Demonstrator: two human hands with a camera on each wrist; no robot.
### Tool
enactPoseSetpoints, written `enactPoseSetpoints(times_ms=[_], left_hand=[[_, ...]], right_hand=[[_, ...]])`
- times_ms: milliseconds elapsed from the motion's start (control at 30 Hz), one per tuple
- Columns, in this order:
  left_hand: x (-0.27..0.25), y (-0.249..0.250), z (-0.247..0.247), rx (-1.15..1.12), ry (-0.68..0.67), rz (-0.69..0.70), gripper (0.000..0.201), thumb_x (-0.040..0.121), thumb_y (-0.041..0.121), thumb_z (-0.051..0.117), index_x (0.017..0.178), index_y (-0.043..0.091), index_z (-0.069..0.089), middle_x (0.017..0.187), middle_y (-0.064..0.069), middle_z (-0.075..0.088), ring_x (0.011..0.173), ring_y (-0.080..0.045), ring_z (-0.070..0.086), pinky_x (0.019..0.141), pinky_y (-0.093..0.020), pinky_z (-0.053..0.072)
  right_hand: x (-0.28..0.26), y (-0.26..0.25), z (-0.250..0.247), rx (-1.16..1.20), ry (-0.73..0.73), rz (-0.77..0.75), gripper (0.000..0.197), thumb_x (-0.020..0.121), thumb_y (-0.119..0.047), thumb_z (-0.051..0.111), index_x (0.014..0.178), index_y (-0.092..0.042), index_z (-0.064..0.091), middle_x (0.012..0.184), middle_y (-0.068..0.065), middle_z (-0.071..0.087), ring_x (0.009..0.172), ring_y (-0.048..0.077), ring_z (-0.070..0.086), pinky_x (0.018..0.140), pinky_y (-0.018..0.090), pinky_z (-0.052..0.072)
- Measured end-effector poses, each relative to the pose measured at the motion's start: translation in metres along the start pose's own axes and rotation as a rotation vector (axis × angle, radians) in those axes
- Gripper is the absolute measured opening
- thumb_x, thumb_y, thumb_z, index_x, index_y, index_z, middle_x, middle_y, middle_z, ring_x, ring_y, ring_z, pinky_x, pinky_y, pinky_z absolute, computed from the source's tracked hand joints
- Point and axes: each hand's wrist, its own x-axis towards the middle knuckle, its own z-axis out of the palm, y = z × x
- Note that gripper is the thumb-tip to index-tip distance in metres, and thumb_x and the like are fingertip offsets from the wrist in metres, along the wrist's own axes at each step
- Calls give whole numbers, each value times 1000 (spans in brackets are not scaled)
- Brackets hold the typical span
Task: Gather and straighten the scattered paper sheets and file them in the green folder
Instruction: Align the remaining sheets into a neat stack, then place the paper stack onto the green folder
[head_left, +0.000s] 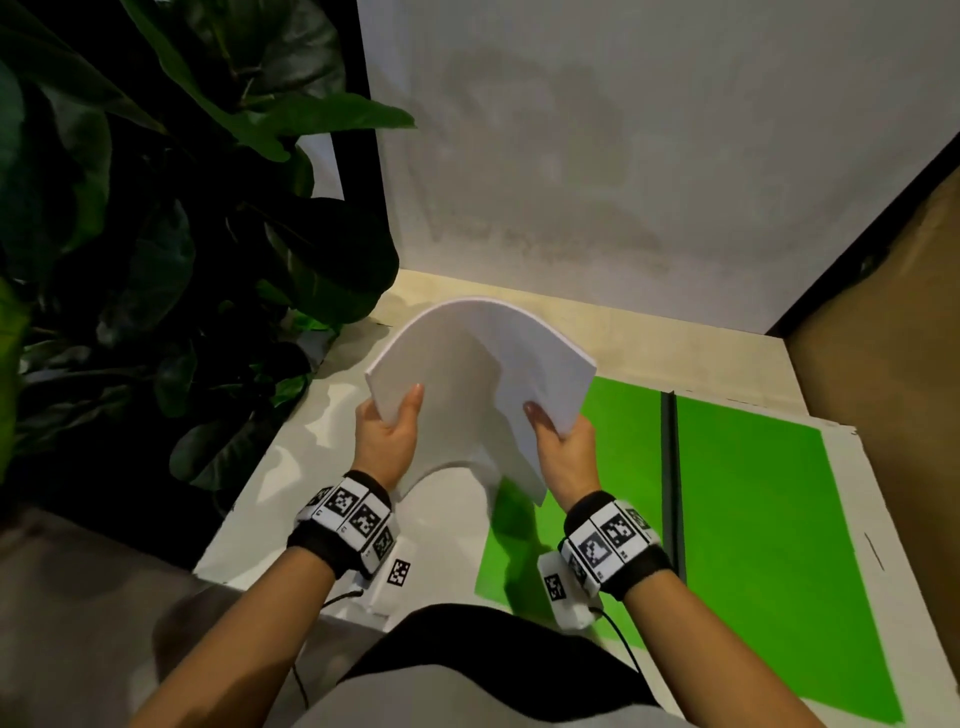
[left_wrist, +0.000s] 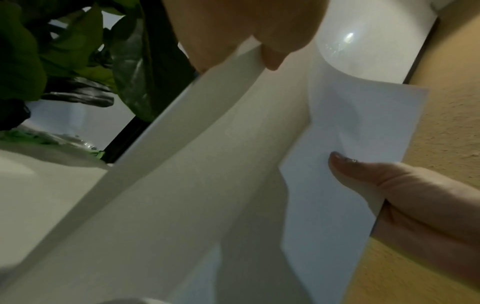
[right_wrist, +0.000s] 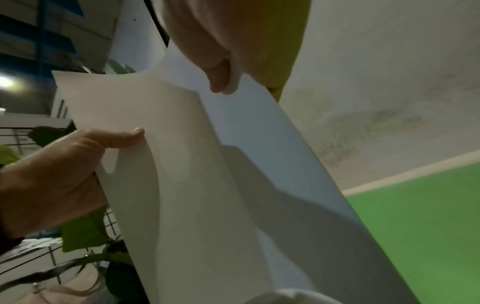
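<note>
The left hand (head_left: 387, 436) and right hand (head_left: 563, 452) each pinch 1 side of the paper stack (head_left: 478, 364), bowing it upward (likely to square edges) above the open green folder (head_left: 753, 519).

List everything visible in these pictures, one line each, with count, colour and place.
stack of white paper sheets: one stack, sheet count unclear, white, held up over the table, bowed upward
open green plastic folder: one, bright green with a dark spine, flat on the table's right half
white table top: one, white, under the hands
large-leaved potted plant: one, dark green, left of the table
pale wall: one, off-white and stained, behind the table
brown board panel: one, tan, at right
wristbands with black-and-white markers: two, one per wrist
left hand: grips the stack's left edge
right hand: grips the stack's right edge
</note>
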Motion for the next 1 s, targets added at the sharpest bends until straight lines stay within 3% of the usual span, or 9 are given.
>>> enactPoseSetpoints(times_ms=[100,167,333,467,600,733,833,933,1000], left_hand=[[3,-17,-3,52,-41,-82,31,89,13,53,115,-4,52,100,-7,54,90,-19,52,69,-20,45],[9,-28,-5,68,-50,-137,36,88,15,54,118,-5,49,104,-9,53,95,-20,51,80,-26,40],[28,-14,-6,66,-165,-101,35,86,10,58,118,-1,48,104,-3,53,97,-17,51,82,-21,40],[31,-21,-5,86,-405,-145,38,71,16,72,105,8,57,91,1,65,95,-24,64,78,-27,53],[11,-33,18,84,-510,-137,22,84,0,56,104,11,57,69,15,73,68,1,68,59,-14,53],[3,-43,39,42,-504,-164,20,83,5,59,102,12,61,79,8,75,76,-9,70,71,-29,55],[-4,-53,54,24,-469,-172,23,82,9,61,105,10,60,92,-4,71,74,-11,70,69,-29,54],[-17,-63,70,40,-506,-173,23,82,7,62,104,14,60,96,-5,67,74,-6,70,66,-24,56],[-26,-67,78,27,-508,-202,29,81,8,63,109,12,58,102,-6,66,82,-10,69,74,-28,56]], right_hand=[[-3,16,7,-95,29,102,25,83,-2,60,105,9,61,102,13,64,86,11,59,65,13,45],[-3,27,8,-138,10,190,27,82,-3,62,105,10,60,109,25,64,92,19,58,66,17,44],[13,7,-15,-163,24,147,26,82,-9,64,103,6,62,107,19,65,94,15,56,83,27,46],[25,-22,-50,-80,-1,140,29,82,-9,63,109,2,58,103,6,59,96,14,55,85,26,43],[33,-25,-83,-76,25,170,42,76,-21,70,110,1,57,112,12,63,101,20,58,100,40,44],[16,-9,-117,15,-3,212,30,82,-3,61,111,-9,56,115,11,59,99,20,58,90,31,47],[-7,11,-138,10,-86,275,36,84,5,53,119,-1,50,116,10,56,88,15,59,77,18,53],[-20,31,-157,-52,-79,297,39,84,9,51,121,-2,48,123,16,55,105,23,55,100,42,44],[-21,40,-168,-50,-68,285,40,83,9,51,121,-3,49,125,18,55,110,24,53,100,44,41]])
